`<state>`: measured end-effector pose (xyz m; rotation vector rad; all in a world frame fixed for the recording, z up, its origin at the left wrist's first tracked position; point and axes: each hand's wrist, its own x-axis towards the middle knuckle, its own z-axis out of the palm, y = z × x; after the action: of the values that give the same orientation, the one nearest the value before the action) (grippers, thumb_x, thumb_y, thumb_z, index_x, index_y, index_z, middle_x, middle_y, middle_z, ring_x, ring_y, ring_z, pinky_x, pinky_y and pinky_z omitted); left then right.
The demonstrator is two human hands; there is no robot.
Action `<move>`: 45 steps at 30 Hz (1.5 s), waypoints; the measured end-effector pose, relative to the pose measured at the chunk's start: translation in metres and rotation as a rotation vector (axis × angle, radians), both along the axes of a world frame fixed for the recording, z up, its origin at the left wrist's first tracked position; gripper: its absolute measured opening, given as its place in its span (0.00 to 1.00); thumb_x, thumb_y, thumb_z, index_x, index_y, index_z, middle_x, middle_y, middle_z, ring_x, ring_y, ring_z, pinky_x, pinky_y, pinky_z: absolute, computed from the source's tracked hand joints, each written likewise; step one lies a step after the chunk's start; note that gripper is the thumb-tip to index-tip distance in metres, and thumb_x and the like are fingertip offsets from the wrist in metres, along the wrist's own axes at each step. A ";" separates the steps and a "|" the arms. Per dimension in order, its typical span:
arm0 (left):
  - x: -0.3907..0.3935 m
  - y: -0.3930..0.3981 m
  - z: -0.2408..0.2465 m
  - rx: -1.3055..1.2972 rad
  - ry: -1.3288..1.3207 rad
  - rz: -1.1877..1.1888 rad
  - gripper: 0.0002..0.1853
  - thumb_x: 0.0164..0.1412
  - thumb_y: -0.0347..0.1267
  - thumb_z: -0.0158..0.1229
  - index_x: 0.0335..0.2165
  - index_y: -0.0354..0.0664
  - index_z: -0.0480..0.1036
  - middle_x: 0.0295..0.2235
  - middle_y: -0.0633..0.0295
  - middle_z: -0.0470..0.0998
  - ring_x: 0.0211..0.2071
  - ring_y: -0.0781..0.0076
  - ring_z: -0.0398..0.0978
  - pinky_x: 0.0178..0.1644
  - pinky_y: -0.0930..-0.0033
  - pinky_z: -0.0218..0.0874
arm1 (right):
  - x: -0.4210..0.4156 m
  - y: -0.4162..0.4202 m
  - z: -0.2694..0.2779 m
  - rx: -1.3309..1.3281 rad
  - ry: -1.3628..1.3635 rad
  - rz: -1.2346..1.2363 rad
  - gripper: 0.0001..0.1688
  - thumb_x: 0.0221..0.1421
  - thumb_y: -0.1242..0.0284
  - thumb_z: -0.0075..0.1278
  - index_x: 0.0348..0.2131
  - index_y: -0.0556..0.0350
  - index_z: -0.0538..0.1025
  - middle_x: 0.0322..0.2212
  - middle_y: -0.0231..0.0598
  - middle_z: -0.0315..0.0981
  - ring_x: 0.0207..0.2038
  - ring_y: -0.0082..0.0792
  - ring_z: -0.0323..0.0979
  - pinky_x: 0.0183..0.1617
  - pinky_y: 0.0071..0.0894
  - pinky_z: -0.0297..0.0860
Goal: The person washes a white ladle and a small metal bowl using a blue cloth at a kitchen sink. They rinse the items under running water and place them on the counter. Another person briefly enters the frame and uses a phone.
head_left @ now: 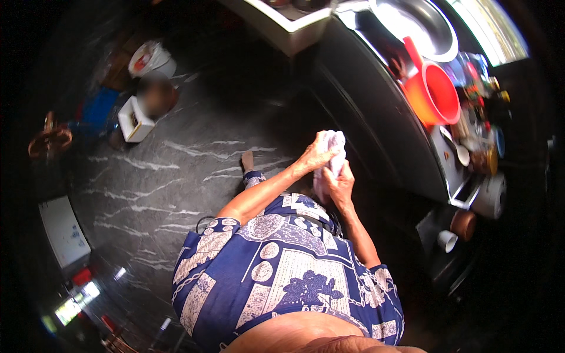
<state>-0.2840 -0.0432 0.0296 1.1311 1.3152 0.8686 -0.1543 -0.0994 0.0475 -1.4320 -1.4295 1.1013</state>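
A bunched, pale cloth (335, 143) is gripped between my two hands in front of my waist, in bright light. Its upper part is in my left hand (318, 153), whose fingers wrap around it. Lower down and to the right, my right hand (341, 183) closes on the same cloth. Some of the cloth hangs below the hands in shadow, where its end is hard to see.
To the right runs a dark counter (379, 110) with an orange-red plastic dipper (437, 95), a large metal basin (415, 26), a white spoon (462, 155) and several bottles. On the dark veined floor stand a white bucket (165, 64) and a white box (134, 123).
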 end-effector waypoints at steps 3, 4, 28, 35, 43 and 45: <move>0.018 0.013 -0.018 0.086 -0.128 0.149 0.32 0.50 0.38 0.60 0.49 0.35 0.58 0.45 0.54 0.66 0.47 0.67 0.65 0.51 0.67 0.58 | 0.014 0.020 0.008 0.095 -0.131 0.089 0.21 0.43 0.71 0.55 0.38 0.60 0.69 0.32 0.46 0.67 0.36 0.42 0.68 0.40 0.35 0.66; 0.026 0.016 -0.018 0.071 -0.137 0.189 0.31 0.48 0.35 0.61 0.48 0.35 0.59 0.44 0.55 0.67 0.46 0.69 0.66 0.50 0.69 0.60 | 0.023 0.021 0.016 0.041 -0.160 0.115 0.22 0.44 0.69 0.56 0.38 0.60 0.68 0.32 0.47 0.67 0.36 0.43 0.68 0.39 0.36 0.65; 0.199 0.038 0.010 -0.309 -0.146 0.057 0.26 0.51 0.42 0.58 0.45 0.41 0.62 0.37 0.58 0.70 0.39 0.67 0.69 0.38 0.62 0.65 | 0.217 0.044 -0.012 -0.019 0.006 -0.018 0.41 0.41 0.68 0.57 0.53 0.60 0.57 0.43 0.51 0.64 0.46 0.39 0.66 0.49 0.35 0.63; 0.182 0.062 0.002 -0.306 -0.232 0.082 0.20 0.55 0.34 0.55 0.44 0.38 0.62 0.33 0.58 0.72 0.32 0.68 0.74 0.33 0.66 0.69 | 0.220 0.088 -0.013 -0.237 0.266 -0.014 0.38 0.43 0.68 0.56 0.51 0.61 0.58 0.42 0.48 0.66 0.44 0.35 0.66 0.48 0.33 0.64; 0.158 0.082 -0.023 -0.334 -0.204 0.253 0.09 0.58 0.31 0.51 0.34 0.37 0.68 0.25 0.59 0.74 0.23 0.74 0.74 0.25 0.75 0.67 | 0.236 0.134 -0.040 -0.268 0.284 -0.164 0.38 0.39 0.70 0.56 0.50 0.61 0.60 0.38 0.49 0.69 0.39 0.34 0.69 0.43 0.31 0.67; 0.145 0.089 -0.032 -0.344 -0.222 0.270 0.08 0.58 0.31 0.52 0.33 0.36 0.68 0.25 0.58 0.74 0.21 0.74 0.73 0.24 0.75 0.67 | 0.241 0.143 -0.048 -0.300 0.236 -0.186 0.37 0.39 0.71 0.56 0.49 0.61 0.60 0.38 0.50 0.69 0.40 0.34 0.69 0.43 0.31 0.67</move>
<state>-0.1386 0.0455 -0.0024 0.5813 1.3840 0.8920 0.0870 0.0434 -0.0003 -1.5459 -0.9754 1.3548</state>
